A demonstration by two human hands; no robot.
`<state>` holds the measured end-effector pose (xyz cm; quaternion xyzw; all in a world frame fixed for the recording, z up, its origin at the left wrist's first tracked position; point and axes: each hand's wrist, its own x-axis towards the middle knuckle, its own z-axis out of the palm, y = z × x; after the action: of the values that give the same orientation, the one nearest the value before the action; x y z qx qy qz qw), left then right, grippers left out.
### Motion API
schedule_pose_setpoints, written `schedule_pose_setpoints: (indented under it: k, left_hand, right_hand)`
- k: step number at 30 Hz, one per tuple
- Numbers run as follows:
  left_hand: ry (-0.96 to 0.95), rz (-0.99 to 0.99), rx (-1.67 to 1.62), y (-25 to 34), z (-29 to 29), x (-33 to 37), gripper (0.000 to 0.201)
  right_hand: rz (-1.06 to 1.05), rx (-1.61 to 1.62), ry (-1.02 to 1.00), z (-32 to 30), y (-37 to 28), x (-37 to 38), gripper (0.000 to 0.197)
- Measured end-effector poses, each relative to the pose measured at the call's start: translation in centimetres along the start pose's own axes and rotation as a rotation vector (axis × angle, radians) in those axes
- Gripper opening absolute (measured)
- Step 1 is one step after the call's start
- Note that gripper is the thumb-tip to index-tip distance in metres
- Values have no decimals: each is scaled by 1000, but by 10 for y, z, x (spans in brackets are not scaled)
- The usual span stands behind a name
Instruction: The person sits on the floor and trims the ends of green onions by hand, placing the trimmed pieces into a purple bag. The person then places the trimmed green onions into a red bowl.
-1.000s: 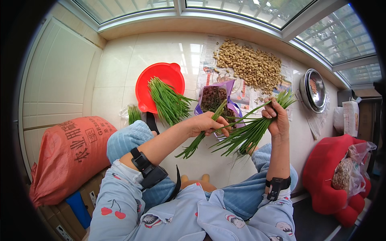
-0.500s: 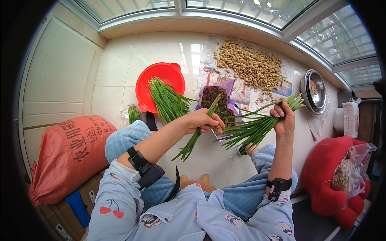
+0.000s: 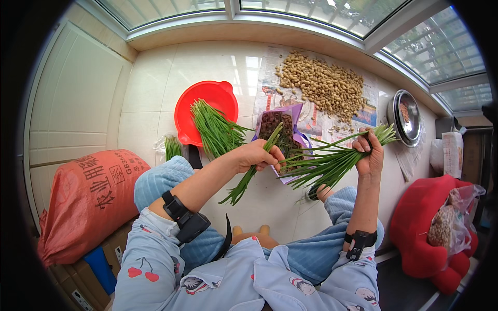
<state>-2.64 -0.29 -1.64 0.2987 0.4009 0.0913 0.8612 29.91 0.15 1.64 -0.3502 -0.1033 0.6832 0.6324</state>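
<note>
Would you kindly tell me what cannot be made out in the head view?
- Head view: the exact count of green stalks in the right hand; they overlap.
- Head view: part of the purple bag, behind those stalks.
- Head view: contents of the orange sack, hidden by its wall.
- Head view: what the reddish bits are; too small.

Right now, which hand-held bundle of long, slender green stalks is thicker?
The fanned-out bundle in the right hand; the narrow bundle in the left hand has visibly fewer stalks.
</note>
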Motion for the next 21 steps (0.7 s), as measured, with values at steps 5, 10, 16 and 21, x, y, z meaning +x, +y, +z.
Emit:
schedule_pose_setpoints:
  k: [5, 10, 16, 21]
  left_hand:
    - [36, 78, 51, -6, -2, 6, 10]
    - [117, 91, 46, -5, -3, 8, 9]
    - [63, 143, -164, 4, 2, 9, 14]
    - [-65, 114, -265, 7, 5, 13, 17]
  right_hand:
    - [3, -7, -27, -3, 2, 1, 10]
    - [-4, -28, -9, 5, 0, -1, 11]
    - [94, -297, -68, 34, 14, -11, 20]
    - [236, -448, -85, 63, 36, -22, 16]
